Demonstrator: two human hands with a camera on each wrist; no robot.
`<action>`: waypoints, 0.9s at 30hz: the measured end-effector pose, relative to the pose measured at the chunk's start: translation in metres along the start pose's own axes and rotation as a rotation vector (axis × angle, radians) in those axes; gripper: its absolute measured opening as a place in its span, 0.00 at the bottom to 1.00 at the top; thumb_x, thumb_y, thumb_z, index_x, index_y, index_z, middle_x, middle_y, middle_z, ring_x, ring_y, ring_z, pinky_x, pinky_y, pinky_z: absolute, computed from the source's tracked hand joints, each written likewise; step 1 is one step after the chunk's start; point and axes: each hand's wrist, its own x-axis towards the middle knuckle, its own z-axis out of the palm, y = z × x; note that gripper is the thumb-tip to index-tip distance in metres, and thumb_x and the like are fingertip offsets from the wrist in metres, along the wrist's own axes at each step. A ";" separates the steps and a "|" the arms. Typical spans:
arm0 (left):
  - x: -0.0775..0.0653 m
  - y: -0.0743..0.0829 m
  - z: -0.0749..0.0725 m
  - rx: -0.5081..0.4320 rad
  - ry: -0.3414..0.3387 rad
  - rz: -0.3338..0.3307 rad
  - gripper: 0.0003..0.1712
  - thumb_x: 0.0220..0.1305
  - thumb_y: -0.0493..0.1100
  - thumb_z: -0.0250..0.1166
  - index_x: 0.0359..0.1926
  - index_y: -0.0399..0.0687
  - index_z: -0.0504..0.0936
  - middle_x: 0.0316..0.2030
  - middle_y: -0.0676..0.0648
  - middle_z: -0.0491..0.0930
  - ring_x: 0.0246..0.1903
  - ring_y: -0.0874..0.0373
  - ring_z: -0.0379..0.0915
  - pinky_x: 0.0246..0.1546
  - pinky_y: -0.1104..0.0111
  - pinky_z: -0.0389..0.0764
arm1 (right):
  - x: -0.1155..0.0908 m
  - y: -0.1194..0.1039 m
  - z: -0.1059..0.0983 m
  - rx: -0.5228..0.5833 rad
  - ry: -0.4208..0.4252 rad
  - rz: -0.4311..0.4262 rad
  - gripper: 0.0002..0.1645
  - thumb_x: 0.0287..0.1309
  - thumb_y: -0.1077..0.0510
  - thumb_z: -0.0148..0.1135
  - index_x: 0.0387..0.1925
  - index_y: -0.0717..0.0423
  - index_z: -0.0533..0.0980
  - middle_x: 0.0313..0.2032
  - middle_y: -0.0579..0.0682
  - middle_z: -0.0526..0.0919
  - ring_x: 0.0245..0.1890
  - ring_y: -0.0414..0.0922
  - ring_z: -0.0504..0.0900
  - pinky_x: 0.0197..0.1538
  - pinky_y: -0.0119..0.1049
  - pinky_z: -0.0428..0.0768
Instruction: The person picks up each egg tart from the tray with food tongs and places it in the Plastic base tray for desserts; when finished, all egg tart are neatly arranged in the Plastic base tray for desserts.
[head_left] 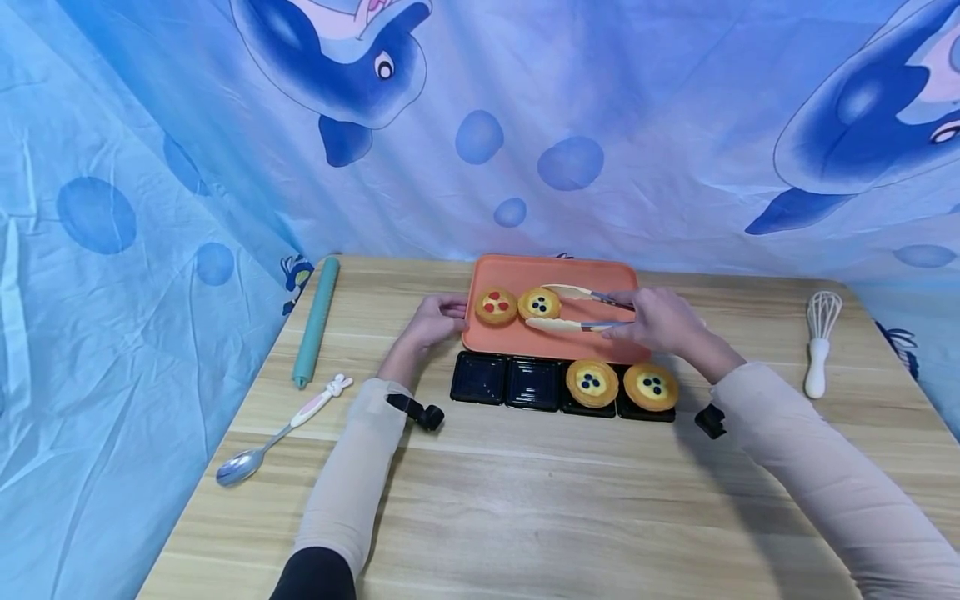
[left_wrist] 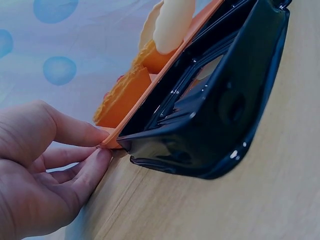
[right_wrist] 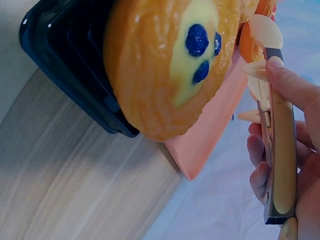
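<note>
My left hand (head_left: pixel 438 320) pinches the left edge of an orange tray (head_left: pixel 555 268) between thumb and fingers, plain in the left wrist view. My right hand (head_left: pixel 660 320) holds a pair of tongs (right_wrist: pixel 283 160) with cream tips. In the head view the tips straddle a blueberry-topped tart (head_left: pixel 540 304) on the tray; whether they press on it I cannot tell. Touching its left side is a tart with red fruit (head_left: pixel 497 307). Before the tray stands a row of black square dishes (head_left: pixel 480 378). The two right dishes carry blueberry tarts (head_left: pixel 592 384), the two left ones nothing.
A teal rolling pin (head_left: pixel 316 323) and a spoon with a rabbit handle (head_left: pixel 285 432) lie on the left of the wooden table (head_left: pixel 525 517). On the right is a white-handled whisk (head_left: pixel 820 343). A blue printed curtain (head_left: pixel 645 108) hangs behind.
</note>
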 end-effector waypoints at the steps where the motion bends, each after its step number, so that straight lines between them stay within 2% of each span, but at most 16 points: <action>1: 0.000 0.000 0.000 0.001 0.003 0.003 0.33 0.53 0.21 0.63 0.63 0.32 0.73 0.52 0.36 0.78 0.53 0.46 0.75 0.51 0.64 0.82 | 0.000 0.000 0.000 0.000 0.001 0.000 0.39 0.55 0.46 0.73 0.64 0.60 0.74 0.56 0.65 0.79 0.08 0.40 0.50 0.13 0.32 0.53; 11: 0.002 0.000 0.003 0.005 0.007 0.001 0.33 0.53 0.21 0.63 0.62 0.32 0.74 0.52 0.36 0.77 0.52 0.46 0.75 0.50 0.64 0.82 | -0.004 0.003 -0.004 0.007 0.000 -0.010 0.39 0.56 0.45 0.73 0.64 0.61 0.74 0.55 0.65 0.80 0.08 0.39 0.50 0.14 0.32 0.55; 14: 0.002 0.000 0.003 0.007 0.009 0.008 0.32 0.53 0.21 0.63 0.62 0.31 0.73 0.52 0.36 0.77 0.52 0.46 0.75 0.51 0.64 0.81 | -0.008 0.002 -0.008 0.003 0.008 -0.017 0.39 0.56 0.46 0.73 0.63 0.63 0.74 0.50 0.65 0.83 0.09 0.40 0.52 0.15 0.33 0.57; 18: 0.002 0.002 0.004 0.014 0.009 0.017 0.32 0.53 0.21 0.63 0.62 0.31 0.74 0.51 0.36 0.77 0.52 0.46 0.75 0.51 0.63 0.81 | -0.015 0.003 -0.013 -0.010 0.012 -0.013 0.39 0.55 0.47 0.74 0.62 0.64 0.74 0.35 0.58 0.86 0.12 0.41 0.58 0.18 0.35 0.60; 19: 0.002 0.002 0.004 0.014 0.009 0.018 0.32 0.53 0.21 0.64 0.61 0.31 0.74 0.51 0.36 0.77 0.52 0.46 0.75 0.51 0.63 0.81 | -0.016 0.003 -0.014 -0.007 0.015 -0.013 0.39 0.54 0.47 0.74 0.62 0.64 0.75 0.35 0.57 0.86 0.12 0.42 0.58 0.18 0.36 0.60; 21: 0.002 0.002 0.003 0.012 0.010 0.019 0.32 0.52 0.21 0.63 0.62 0.31 0.74 0.51 0.36 0.77 0.52 0.46 0.75 0.51 0.63 0.81 | -0.019 0.002 -0.016 -0.013 0.019 -0.020 0.39 0.54 0.46 0.74 0.62 0.64 0.75 0.36 0.57 0.86 0.13 0.42 0.60 0.19 0.36 0.60; 25: 0.002 0.000 0.002 -0.003 0.016 0.011 0.33 0.51 0.20 0.63 0.62 0.31 0.73 0.52 0.36 0.77 0.53 0.45 0.74 0.51 0.64 0.81 | -0.025 -0.001 -0.020 -0.022 0.035 -0.057 0.38 0.54 0.46 0.74 0.60 0.65 0.76 0.48 0.62 0.84 0.13 0.41 0.60 0.22 0.37 0.62; 27: 0.002 -0.001 0.002 -0.008 0.017 0.010 0.34 0.51 0.20 0.63 0.62 0.31 0.73 0.53 0.35 0.76 0.53 0.45 0.74 0.51 0.64 0.81 | -0.028 -0.003 -0.023 -0.025 0.043 -0.077 0.37 0.54 0.47 0.74 0.60 0.65 0.76 0.45 0.62 0.85 0.13 0.41 0.61 0.23 0.37 0.64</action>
